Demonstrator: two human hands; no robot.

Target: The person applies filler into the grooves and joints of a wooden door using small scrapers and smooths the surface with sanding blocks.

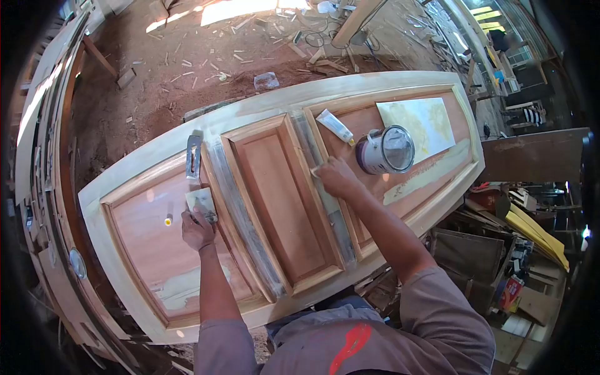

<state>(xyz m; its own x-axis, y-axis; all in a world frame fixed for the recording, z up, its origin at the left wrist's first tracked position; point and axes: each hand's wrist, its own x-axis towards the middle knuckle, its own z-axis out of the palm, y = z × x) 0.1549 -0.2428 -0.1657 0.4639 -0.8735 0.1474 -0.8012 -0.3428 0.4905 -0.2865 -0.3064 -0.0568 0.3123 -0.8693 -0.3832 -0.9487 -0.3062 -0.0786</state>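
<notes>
A panelled wooden door [284, 206] lies flat in front of me. My left hand [199, 231] is closed on a small whitish square plate [200, 203] smeared with filler, over the left panel. My right hand [339, 179] is pinched on a small pale flat piece [315, 172], mostly hidden by the fingers, at the moulding between the middle and right panels. Just beyond my left hand lies a putty knife [194, 156]. Beyond my right hand are a white tube [335, 127] with a yellowish tip and a metal can [374, 155] with a lid on top.
A stained white sheet [425, 122] lies on the right panel behind the can. A small yellow-ended cap [168, 221] sits on the left panel. Long boards [47, 156] run along the left side. Wood scraps litter the dirt floor [181, 69], and a wooden post [356, 25] stands at the back.
</notes>
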